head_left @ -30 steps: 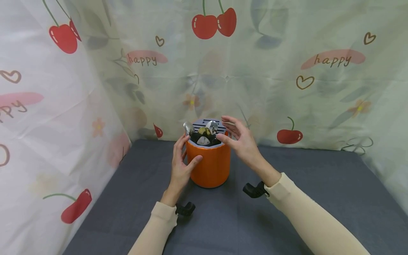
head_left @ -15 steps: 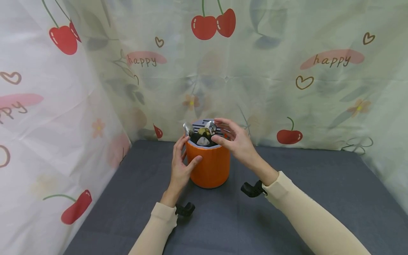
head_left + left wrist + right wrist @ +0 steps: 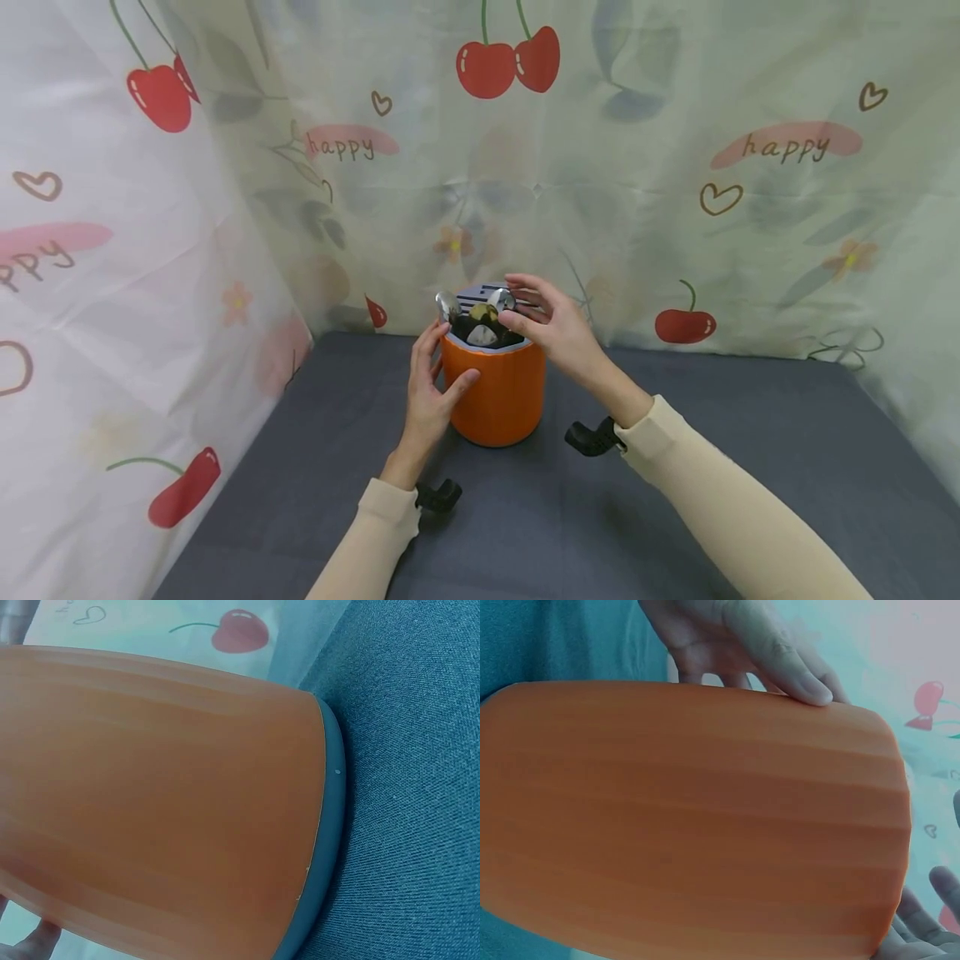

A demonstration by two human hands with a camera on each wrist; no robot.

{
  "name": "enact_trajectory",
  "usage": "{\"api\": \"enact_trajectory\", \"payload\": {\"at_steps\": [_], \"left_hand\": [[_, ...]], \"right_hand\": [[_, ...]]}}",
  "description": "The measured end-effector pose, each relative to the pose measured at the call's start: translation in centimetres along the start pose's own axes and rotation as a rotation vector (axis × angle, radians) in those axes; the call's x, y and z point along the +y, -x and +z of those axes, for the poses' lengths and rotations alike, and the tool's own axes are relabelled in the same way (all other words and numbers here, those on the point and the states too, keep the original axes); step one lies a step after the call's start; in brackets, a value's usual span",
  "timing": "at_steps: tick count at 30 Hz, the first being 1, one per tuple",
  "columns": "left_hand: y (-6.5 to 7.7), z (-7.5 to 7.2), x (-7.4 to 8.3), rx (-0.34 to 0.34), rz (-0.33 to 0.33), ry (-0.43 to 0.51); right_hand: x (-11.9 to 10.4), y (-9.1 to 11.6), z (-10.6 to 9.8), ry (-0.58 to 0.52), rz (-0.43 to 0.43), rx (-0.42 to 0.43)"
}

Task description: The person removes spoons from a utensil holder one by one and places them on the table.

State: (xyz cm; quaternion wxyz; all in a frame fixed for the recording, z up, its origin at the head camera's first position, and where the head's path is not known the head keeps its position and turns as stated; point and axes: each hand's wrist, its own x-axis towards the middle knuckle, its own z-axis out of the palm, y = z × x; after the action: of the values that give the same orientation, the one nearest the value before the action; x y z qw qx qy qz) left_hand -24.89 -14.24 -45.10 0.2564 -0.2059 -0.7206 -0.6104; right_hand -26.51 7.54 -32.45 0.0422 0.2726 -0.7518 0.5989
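An orange utensil holder (image 3: 498, 396) with a grey slotted top (image 3: 483, 292) stands upright on the table, with several utensil ends showing at its mouth. My left hand (image 3: 431, 408) grips its left side, thumb across the front; the right wrist view shows that thumb (image 3: 802, 682) lying along the orange wall. Over the right rim, my right hand (image 3: 562, 325) has its thumb and fingers spread apart beside a shiny spoon (image 3: 501, 298). Another shiny spoon (image 3: 447, 306) rises at the left rim. Between them are a gold-coloured utensil end (image 3: 482, 312) and a pale one (image 3: 481, 335).
Dark grey cloth covers the table (image 3: 675, 467). Behind it hangs a curtain (image 3: 600, 192) printed with cherries and hearts, and a similar white curtain (image 3: 157, 333) runs along the left. Each wrist carries a black camera mount (image 3: 592, 437).
My right hand has shifted slightly left, closer over the holder's mouth, and its thumb has come nearer the spoon. My left hand stays on the holder.
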Motion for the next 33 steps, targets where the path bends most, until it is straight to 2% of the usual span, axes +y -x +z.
{"api": "enact_trajectory", "payload": {"at_steps": [10,14,19,27,33], "left_hand": [[0.1,0.0,0.0,-0.006,-0.004,-0.01],[0.1,0.0,0.0,-0.002,-0.006,-0.01],[0.0,0.1,0.1,0.002,-0.01,-0.007],[0.0,0.2,0.2,0.007,-0.02,-0.007],[-0.1,0.0,0.1,-0.001,0.01,-0.007]], "right_hand": [[-0.2,-1.1,-0.3,0.029,0.073,-0.044],[-0.4,-1.5,-0.3,0.005,0.118,-0.055],[-0.5,-2.0,-0.3,-0.049,0.15,-0.049],[-0.5,-2.4,0.2,-0.045,0.136,-0.002],[-0.6,-2.4,0.4,-0.007,0.205,-0.041]]}}
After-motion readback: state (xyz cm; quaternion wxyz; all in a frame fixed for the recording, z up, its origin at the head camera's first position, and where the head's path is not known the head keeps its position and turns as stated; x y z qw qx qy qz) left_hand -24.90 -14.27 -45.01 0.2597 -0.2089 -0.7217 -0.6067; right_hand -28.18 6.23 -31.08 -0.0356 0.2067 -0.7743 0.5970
